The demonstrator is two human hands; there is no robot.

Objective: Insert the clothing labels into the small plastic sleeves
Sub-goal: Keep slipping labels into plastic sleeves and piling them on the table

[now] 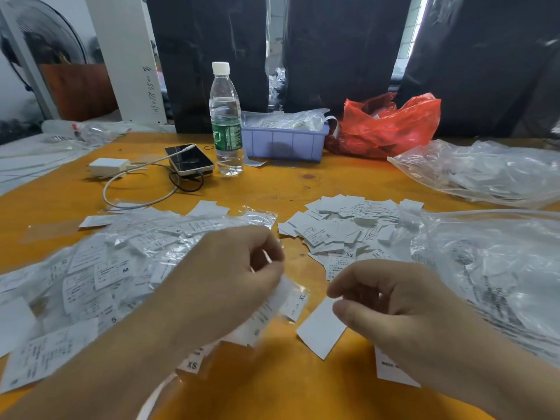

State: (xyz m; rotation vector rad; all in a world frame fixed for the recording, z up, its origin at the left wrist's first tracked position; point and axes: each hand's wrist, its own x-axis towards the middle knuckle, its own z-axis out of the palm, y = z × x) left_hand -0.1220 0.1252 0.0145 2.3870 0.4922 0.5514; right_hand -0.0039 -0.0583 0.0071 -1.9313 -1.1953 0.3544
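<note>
Right hand [391, 301] pinches a blank label [321, 328], long axis angled toward the sleeve [291, 301] gripped by the left hand [230, 280]; nearly touching.

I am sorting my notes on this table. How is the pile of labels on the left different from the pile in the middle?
The left pile is wider and its labels lie in clear plastic sleeves, which shine; the middle pile is smaller and its labels are bare paper. The left pile reaches under the left hand; the middle pile lies beyond the right hand. Both hold white printed labels on the orange table.
</note>
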